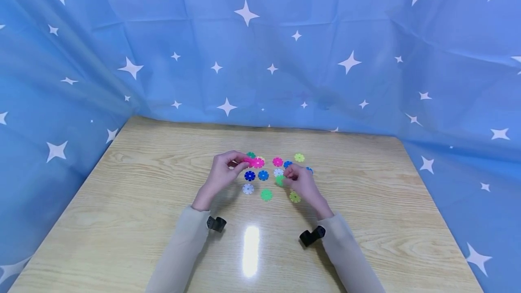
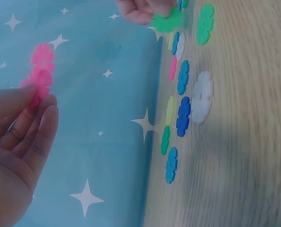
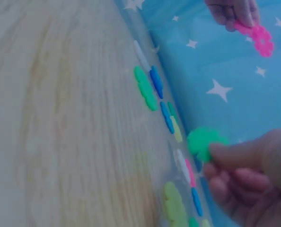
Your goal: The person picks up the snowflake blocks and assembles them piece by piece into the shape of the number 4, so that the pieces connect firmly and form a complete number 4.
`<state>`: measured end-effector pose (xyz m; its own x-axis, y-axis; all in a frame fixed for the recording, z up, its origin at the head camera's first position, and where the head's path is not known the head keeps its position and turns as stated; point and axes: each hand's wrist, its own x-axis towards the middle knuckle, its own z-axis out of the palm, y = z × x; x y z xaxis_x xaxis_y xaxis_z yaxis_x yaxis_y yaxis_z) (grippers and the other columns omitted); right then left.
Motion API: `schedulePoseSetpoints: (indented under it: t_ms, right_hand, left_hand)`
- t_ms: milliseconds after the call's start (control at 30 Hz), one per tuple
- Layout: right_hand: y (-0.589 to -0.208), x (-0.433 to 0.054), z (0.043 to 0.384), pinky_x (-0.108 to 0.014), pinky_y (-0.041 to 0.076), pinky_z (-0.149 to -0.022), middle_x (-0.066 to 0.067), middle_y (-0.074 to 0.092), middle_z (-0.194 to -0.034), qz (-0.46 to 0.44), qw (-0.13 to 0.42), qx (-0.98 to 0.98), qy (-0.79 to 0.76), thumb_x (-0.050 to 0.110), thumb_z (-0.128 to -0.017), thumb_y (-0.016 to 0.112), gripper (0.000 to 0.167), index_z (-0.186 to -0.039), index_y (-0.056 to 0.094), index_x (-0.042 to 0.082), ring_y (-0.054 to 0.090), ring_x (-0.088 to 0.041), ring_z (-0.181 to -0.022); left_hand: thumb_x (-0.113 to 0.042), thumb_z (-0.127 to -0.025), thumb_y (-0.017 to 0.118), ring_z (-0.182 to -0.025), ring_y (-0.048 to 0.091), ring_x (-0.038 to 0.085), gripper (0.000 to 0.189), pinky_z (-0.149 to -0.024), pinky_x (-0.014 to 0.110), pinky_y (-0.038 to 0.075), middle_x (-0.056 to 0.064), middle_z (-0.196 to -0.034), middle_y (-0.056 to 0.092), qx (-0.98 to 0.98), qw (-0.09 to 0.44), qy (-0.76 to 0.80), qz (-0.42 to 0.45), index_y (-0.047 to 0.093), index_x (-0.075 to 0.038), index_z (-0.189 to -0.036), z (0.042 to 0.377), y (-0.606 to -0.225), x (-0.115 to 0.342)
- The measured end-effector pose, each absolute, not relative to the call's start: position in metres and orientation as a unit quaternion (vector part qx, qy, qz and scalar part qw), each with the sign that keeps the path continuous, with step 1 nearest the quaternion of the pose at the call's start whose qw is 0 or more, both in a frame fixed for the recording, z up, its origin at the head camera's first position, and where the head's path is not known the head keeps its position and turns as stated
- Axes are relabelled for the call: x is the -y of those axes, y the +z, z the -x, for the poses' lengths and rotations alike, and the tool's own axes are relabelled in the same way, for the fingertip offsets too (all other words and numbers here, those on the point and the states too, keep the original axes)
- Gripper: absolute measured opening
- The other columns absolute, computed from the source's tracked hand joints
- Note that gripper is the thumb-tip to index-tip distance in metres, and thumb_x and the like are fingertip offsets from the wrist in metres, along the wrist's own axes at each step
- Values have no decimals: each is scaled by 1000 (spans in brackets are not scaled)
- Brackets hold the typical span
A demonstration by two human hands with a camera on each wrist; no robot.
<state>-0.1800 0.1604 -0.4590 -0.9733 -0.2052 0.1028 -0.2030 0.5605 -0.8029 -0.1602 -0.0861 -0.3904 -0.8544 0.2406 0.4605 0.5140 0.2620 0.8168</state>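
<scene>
My left hand (image 1: 221, 173) pinches pink notched plastic discs (image 2: 42, 60) between thumb and fingers, raised above the table. At least two pink discs are joined, one sticking out beyond the fingertips. To the right, my right hand (image 1: 304, 185) holds a single green notched disc (image 3: 203, 142) between thumb and forefinger. That green disc is apart from the pink ones. Loose on the table between and below the hands lie a dark blue disc (image 1: 250, 176), a lighter blue disc (image 1: 263, 175), a white disc (image 1: 248, 189) and another green disc (image 1: 266, 195).
Behind the hands lie a pink disc (image 1: 277, 162) and a yellow disc (image 1: 299, 157). A yellow-green disc (image 1: 295, 196) is beneath the right wrist. The wooden table (image 1: 142, 184) meets a blue star-patterned curtain (image 1: 268, 89) at its back and sides.
</scene>
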Motion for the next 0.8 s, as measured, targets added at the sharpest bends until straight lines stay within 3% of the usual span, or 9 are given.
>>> schedulePoseSetpoints:
  t_ms: [267,467,800]
  right_hand:
    - [-448,-156,175,-16,46,-57,-11,65,-77,107,-64,-827,-548,-2,-80,70,11,-88,63,-1,55,-8,-65]
    - [-417,-144,159,-15,49,-59,-22,66,-82,114,-93,-796,-587,-7,-80,68,14,-93,64,-7,59,-9,-69]
    - [-396,-131,150,-17,51,-60,-24,66,-84,144,-144,-789,-579,-9,-81,67,12,-92,63,-12,61,-13,-72]
  left_hand:
    - [11,-82,65,-68,64,35,9,-61,39,57,21,-80,67,778,118,-566,247,66,11,-90,159,-390,85]
    - [11,-82,64,-69,64,39,9,-61,39,57,22,-80,67,778,114,-567,247,66,11,-90,159,-390,84]
    - [11,-81,65,-68,64,33,9,-61,38,57,22,-81,67,778,123,-559,259,66,11,-90,158,-387,82]
